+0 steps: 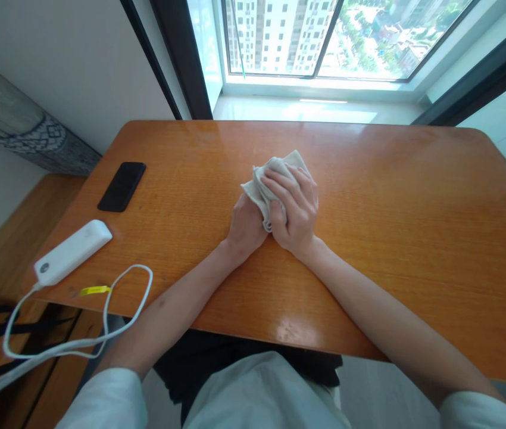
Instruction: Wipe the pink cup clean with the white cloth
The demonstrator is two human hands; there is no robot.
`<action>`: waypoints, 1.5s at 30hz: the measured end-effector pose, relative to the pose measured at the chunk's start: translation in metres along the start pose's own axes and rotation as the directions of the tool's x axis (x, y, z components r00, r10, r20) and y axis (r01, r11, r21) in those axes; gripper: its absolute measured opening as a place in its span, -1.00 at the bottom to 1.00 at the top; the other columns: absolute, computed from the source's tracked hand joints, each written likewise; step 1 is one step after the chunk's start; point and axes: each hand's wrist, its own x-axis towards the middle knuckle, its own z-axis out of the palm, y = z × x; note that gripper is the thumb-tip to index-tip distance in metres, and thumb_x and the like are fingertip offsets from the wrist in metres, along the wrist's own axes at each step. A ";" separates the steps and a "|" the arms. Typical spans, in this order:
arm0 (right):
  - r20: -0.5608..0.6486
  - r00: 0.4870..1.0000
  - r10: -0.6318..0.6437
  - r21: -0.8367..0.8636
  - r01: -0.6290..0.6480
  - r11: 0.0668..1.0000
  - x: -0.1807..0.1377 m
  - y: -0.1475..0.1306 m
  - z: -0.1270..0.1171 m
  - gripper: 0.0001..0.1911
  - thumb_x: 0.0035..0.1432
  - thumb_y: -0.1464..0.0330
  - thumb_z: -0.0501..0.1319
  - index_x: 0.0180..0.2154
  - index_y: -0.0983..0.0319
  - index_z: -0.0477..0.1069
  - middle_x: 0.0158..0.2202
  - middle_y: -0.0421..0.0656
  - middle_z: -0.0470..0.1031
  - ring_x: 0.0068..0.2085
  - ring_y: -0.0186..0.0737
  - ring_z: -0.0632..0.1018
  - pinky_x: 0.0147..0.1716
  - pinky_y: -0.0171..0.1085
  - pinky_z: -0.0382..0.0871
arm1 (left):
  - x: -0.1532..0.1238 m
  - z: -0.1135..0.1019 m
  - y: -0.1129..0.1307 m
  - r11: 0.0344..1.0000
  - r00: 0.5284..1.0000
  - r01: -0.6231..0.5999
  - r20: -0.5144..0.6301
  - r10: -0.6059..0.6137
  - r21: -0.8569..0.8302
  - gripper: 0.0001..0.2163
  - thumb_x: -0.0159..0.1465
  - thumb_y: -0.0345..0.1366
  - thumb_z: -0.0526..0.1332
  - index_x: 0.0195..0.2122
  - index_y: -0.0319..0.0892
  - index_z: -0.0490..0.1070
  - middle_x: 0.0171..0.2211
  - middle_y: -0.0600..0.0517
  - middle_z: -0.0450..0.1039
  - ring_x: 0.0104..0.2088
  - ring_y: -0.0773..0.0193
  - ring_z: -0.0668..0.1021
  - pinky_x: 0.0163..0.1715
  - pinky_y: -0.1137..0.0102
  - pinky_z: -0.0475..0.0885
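Note:
A crumpled off-white cloth (267, 176) is bunched between both hands above the middle of the orange wooden table (391, 196). My right hand (295, 208) wraps over the cloth from the right, fingers curled around it. Partly hidden under the cloth and the right hand, my left hand (244, 225) grips the same cloth from below on the left. Both forearms rest on the table's near edge.
A black phone (121, 186) lies flat at the table's left. A white power bank (72, 251) sits near the left front corner, its white cable (114, 310) looping off the edge. A window (319, 42) lies beyond the far edge.

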 end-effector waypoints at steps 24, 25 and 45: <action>-0.009 1.000 0.015 -0.003 -0.015 1.000 0.001 0.003 0.004 -0.52 0.57 0.27 0.11 0.37 -0.01 0.57 0.33 -0.17 0.72 0.47 0.11 0.58 0.52 0.25 0.39 | 0.003 -0.002 -0.002 1.000 1.000 0.009 0.006 -0.009 -0.018 -0.71 0.58 -0.11 0.19 0.26 -0.04 0.35 0.20 -0.18 0.62 0.24 -0.15 0.69 0.27 -0.03 0.63; -0.038 0.990 0.138 0.042 -0.137 0.990 0.001 0.006 0.004 -0.52 0.61 0.25 0.05 0.34 0.01 0.59 0.31 -0.13 0.72 0.42 0.06 0.63 0.47 0.20 0.47 | 0.003 -0.004 0.001 0.999 1.000 0.031 0.000 -0.031 -0.016 -0.68 0.59 -0.11 0.19 0.28 -0.06 0.33 0.20 -0.20 0.61 0.23 -0.14 0.69 0.25 -0.03 0.64; 0.022 0.995 -0.096 -0.049 0.097 0.994 0.001 0.007 0.002 -0.52 0.56 0.26 0.14 0.38 -0.05 0.55 0.36 -0.19 0.69 0.49 0.11 0.56 0.54 0.25 0.42 | 0.001 -0.003 -0.001 1.000 1.000 -0.004 0.000 0.004 -0.004 -0.70 0.58 -0.15 0.19 0.27 -0.05 0.31 0.24 -0.21 0.60 0.28 -0.16 0.66 0.29 -0.10 0.64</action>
